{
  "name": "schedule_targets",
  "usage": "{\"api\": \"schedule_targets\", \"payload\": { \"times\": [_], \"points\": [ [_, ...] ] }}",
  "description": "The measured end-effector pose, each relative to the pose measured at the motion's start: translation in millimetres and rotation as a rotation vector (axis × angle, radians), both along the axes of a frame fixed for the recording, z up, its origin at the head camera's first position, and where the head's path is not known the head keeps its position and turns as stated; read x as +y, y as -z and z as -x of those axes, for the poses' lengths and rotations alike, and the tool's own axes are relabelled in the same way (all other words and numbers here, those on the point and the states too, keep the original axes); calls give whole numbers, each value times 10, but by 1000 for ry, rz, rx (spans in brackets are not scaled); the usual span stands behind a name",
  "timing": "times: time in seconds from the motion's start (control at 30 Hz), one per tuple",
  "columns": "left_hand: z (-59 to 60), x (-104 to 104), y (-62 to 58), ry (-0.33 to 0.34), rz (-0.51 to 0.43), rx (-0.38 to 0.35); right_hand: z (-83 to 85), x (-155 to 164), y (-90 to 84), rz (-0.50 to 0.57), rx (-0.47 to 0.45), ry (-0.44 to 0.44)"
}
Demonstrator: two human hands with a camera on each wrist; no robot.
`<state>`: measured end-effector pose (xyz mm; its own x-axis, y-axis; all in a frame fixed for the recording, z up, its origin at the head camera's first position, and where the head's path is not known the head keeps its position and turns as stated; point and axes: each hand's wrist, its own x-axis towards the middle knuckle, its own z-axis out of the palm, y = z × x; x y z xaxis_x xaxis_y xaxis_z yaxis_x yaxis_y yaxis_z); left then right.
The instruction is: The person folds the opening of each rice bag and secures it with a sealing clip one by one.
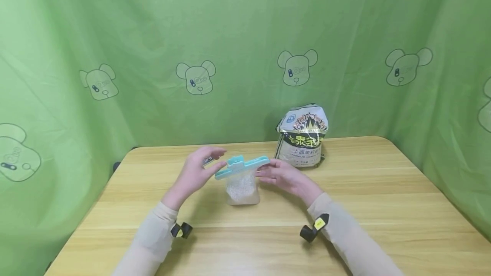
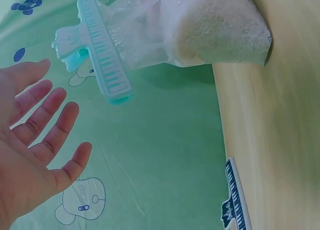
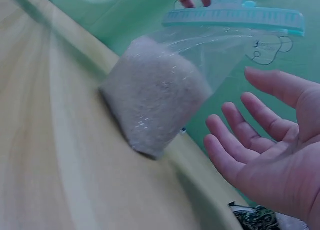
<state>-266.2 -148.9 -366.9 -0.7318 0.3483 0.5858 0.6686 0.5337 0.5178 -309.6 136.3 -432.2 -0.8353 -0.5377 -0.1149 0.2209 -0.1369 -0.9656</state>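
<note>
A small clear bag of white rice (image 1: 242,189) stands on the wooden table (image 1: 383,208), its top closed by a teal sealing clip (image 1: 241,166). My left hand (image 1: 199,171) is open just left of the clip, thumb close to its left end. In the left wrist view the left hand (image 2: 35,145) shows a gap to the clip (image 2: 100,55) and the bag (image 2: 210,30). My right hand (image 1: 278,176) is open at the clip's right end. In the right wrist view its spread fingers (image 3: 250,135) are apart from the bag (image 3: 155,95) and the clip (image 3: 235,18).
A large printed rice package (image 1: 303,137) stands at the back of the table against the green curtain (image 1: 245,33). A second clip with a black and white key pattern (image 2: 232,197) lies on the table behind my left hand. The table's edges are to the left and right.
</note>
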Motion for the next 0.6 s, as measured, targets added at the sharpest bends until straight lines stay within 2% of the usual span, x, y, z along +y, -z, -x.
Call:
{"api": "schedule_targets", "payload": {
  "times": [0.23,0.6],
  "points": [
    [-18,-51,-72,-13,-36,-18,20,135,-200,18,22,76],
    [-91,-118,-196,-35,-22,-81,-8,445,-516,127,159,163]
  ]
}}
